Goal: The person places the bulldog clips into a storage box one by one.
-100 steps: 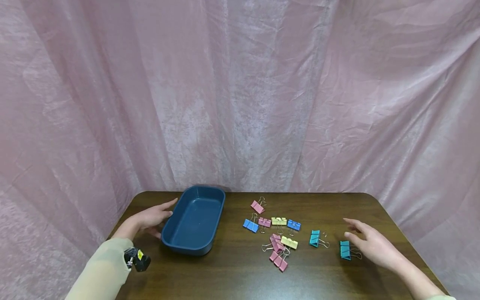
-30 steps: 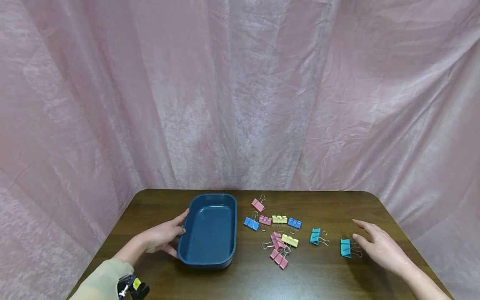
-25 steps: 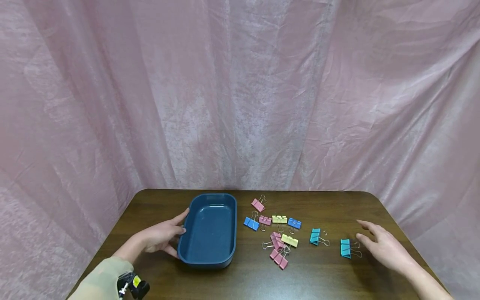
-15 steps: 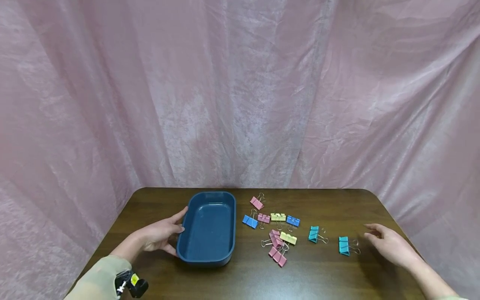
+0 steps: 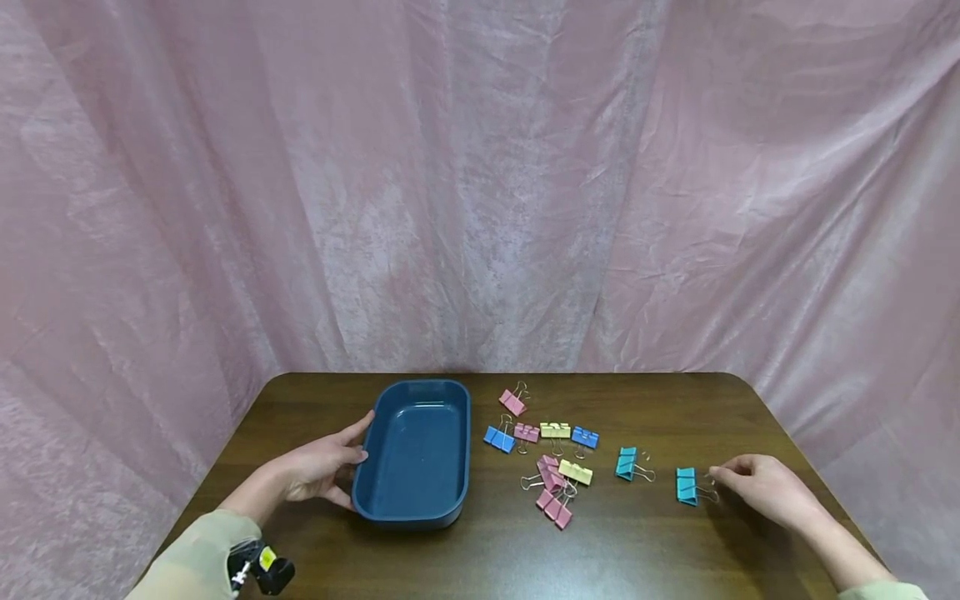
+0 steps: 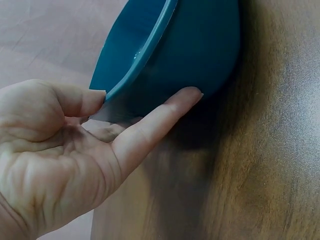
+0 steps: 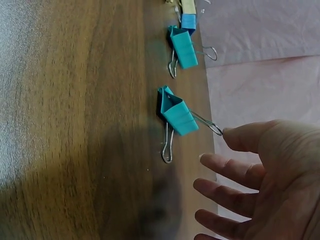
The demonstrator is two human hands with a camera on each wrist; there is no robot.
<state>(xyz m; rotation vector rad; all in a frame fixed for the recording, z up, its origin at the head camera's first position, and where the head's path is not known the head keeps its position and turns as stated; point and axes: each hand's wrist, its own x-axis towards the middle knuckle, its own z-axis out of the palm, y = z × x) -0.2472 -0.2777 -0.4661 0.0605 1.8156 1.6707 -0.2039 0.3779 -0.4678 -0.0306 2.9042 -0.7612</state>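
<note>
The left hand (image 5: pixel 318 471) is resting against the left side of a dark blue tray (image 5: pixel 411 458), its fingers mostly extended rather than clenched; in the left wrist view a bent finger is meeting the rim while a straight thumb is lying along the outer wall. The right hand (image 5: pixel 768 487) is hovering over the right part of the table (image 5: pixel 637 550), its fingers relaxed and spread in the right wrist view; its thumb tip is meeting, or just beside, the end of a wire handle of the nearest teal clip (image 5: pixel 686 486), and which of the two is hard to tell. A second teal clip (image 5: pixel 626 463) is lying left of that one, well apart from the hand. Between it and the tray, more binder clips are lying loosely: a blue clip (image 5: pixel 499 439), a pink clip (image 5: pixel 527 432), a yellow clip (image 5: pixel 556 430) and another blue clip (image 5: pixel 585 437) are forming a rough row, a lone pink clip (image 5: pixel 513 402) is sitting behind them, and two pink clips (image 5: pixel 554 508) and a yellow one (image 5: pixel 575 472) are clustering in front. A pale sleeve (image 5: pixel 198 558) is covering the left forearm, a black device (image 5: pixel 272 573) is sitting at that wrist, and pink cloth (image 5: pixel 480 183) is hanging behind the table.
</note>
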